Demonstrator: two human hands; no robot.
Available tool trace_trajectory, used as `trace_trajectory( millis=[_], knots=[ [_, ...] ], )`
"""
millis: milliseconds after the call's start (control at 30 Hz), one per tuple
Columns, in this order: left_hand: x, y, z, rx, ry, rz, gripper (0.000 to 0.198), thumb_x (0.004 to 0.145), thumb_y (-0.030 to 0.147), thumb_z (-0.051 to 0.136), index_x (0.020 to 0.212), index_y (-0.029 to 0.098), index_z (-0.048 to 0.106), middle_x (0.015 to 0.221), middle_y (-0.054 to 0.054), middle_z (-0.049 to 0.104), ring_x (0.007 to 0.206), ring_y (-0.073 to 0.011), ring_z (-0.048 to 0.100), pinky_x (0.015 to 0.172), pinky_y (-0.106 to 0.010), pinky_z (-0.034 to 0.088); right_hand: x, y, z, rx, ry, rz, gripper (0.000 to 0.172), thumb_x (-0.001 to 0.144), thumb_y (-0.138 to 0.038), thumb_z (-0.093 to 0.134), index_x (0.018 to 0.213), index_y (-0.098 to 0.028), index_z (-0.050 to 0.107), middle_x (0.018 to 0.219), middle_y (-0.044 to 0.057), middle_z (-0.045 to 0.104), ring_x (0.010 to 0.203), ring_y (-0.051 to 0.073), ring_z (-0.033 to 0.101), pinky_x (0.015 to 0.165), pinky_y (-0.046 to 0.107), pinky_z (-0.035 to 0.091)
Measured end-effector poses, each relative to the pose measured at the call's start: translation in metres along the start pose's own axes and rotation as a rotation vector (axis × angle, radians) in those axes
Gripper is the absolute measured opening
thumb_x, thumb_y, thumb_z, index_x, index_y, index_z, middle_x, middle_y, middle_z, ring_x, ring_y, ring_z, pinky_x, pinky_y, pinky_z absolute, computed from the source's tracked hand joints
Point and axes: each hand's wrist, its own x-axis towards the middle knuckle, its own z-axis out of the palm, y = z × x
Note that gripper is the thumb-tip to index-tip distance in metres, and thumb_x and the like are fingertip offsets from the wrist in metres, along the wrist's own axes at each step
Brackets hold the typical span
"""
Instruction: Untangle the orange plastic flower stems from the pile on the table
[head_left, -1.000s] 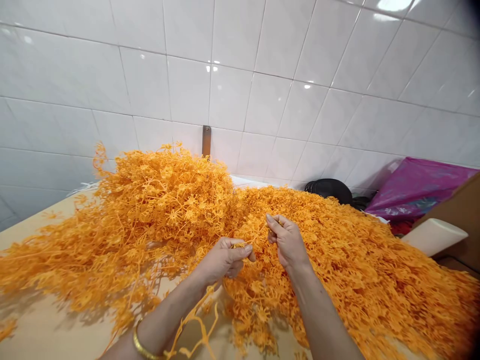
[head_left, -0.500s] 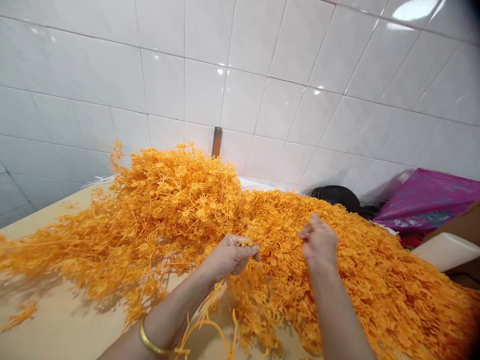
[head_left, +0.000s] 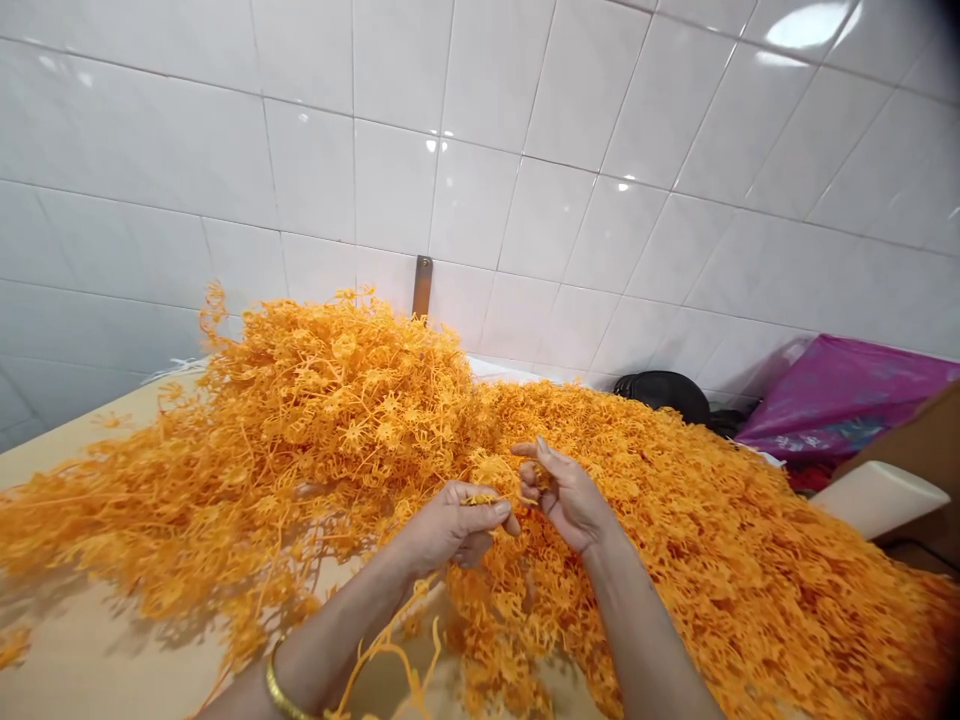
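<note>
My left hand, with a gold bangle on its forearm, pinches an orange plastic flower sprig between thumb and forefinger. Thin branching orange stems hang below that wrist; whether they join the pinched piece I cannot tell. Just to the right, my right hand is close to the left fingertips. Its fingers are partly curled and apart, and orange bits show in the gap between them. Both hands are over a big heap of orange plastic flower pieces.
A taller tangle of orange flower sprays spreads left across the tan tabletop. Behind it stand a white tiled wall and a brown strip. At the right are a black rounded item, purple cloth and a cream-coloured cylinder.
My right hand has come left from over the heap to beside my left fingertips, and its fingers have spread from a closed shape. The left hand keeps its pinch. The view has shifted slightly.
</note>
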Motion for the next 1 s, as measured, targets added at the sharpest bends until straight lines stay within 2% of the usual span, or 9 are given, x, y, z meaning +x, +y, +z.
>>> trace_trajectory(
  millis=[133,267,333,400,500,633,767,867,1000],
  knots=[
    [0.000,0.000,0.002,0.022,0.008,-0.014,0.030,0.062,0.041,0.063,0.060,0.011,0.061,0.032,0.010,0.022,0.030,-0.0013,0.014,0.037,-0.021,0.010,-0.004,0.009,0.008,-0.063,-0.102,0.111,0.030,0.068,-0.048,0.057,0.071,-0.019,0.056,0.055,-0.003,0.049,0.042,0.007,0.042,0.042,0.021,0.033],
    [-0.001,-0.002,0.004,0.092,0.024,-0.054,0.029,0.062,0.041,0.062,0.058,0.012,0.060,0.031,0.009,0.023,0.030,-0.0022,0.015,0.038,-0.022,0.009,-0.005,0.009,0.013,-0.085,-0.200,0.020,0.027,0.064,-0.040,0.065,0.064,-0.016,0.054,0.056,-0.004,0.047,0.045,0.006,0.040,0.045,0.020,0.030],
    [-0.002,-0.002,0.005,0.163,0.027,-0.047,0.028,0.065,0.039,0.060,0.057,0.012,0.060,0.031,0.008,0.027,0.031,-0.0031,0.018,0.038,-0.022,0.013,-0.003,0.009,0.013,-0.102,-0.148,-0.042,0.025,0.061,-0.035,0.068,0.066,-0.015,0.054,0.057,-0.003,0.046,0.049,0.006,0.040,0.048,0.020,0.031],
    [-0.004,0.000,0.006,0.226,0.035,-0.032,0.024,0.064,0.035,0.062,0.058,0.012,0.061,0.037,0.005,0.039,0.035,-0.0048,0.030,0.042,-0.022,0.022,-0.002,0.008,0.012,-0.146,-0.060,-0.139,0.024,0.061,-0.036,0.067,0.067,-0.016,0.054,0.057,-0.004,0.044,0.050,0.007,0.038,0.051,0.021,0.031],
    [-0.006,0.007,0.008,0.231,0.076,-0.004,0.024,0.054,0.029,0.071,0.071,0.014,0.063,0.063,0.000,0.057,0.058,-0.0097,0.049,0.057,-0.022,0.034,-0.003,0.007,0.015,-0.334,0.138,-0.403,0.021,0.069,-0.037,0.060,0.066,-0.018,0.051,0.056,-0.004,0.041,0.052,0.009,0.036,0.053,0.022,0.030],
    [-0.005,0.013,0.009,0.152,0.149,0.092,0.030,0.061,0.037,0.065,0.079,0.013,0.062,0.075,-0.004,0.060,0.072,-0.0128,0.051,0.067,-0.024,0.034,-0.011,0.007,0.027,-0.711,0.381,-0.739,0.014,0.078,-0.031,0.048,0.069,-0.020,0.050,0.065,-0.001,0.046,0.062,0.013,0.042,0.059,0.025,0.032],
    [-0.003,0.012,0.012,0.030,0.250,0.156,0.023,0.062,0.033,0.065,0.069,0.012,0.059,0.063,-0.001,0.054,0.061,-0.0096,0.046,0.063,-0.024,0.034,-0.018,0.014,0.038,-0.935,0.382,-0.908,0.010,0.080,-0.024,0.044,0.073,-0.021,0.051,0.073,0.003,0.049,0.070,0.016,0.045,0.065,0.028,0.033],
    [-0.003,0.011,0.014,0.000,0.242,0.221,0.016,0.062,0.025,0.064,0.065,0.011,0.057,0.058,0.000,0.052,0.056,-0.0083,0.044,0.059,-0.023,0.034,-0.018,0.018,0.041,-0.928,0.352,-0.874,0.010,0.080,-0.025,0.044,0.073,-0.020,0.050,0.073,0.002,0.049,0.070,0.016,0.045,0.065,0.028,0.034],
    [-0.002,0.011,0.014,0.054,0.312,0.205,0.012,0.065,0.023,0.057,0.064,0.013,0.051,0.049,0.001,0.050,0.046,-0.0088,0.046,0.052,-0.023,0.033,-0.013,0.017,0.039,-0.646,0.299,-0.611,0.015,0.078,-0.035,0.048,0.075,-0.020,0.050,0.068,-0.001,0.048,0.061,0.012,0.044,0.059,0.025,0.034]
  ],
)
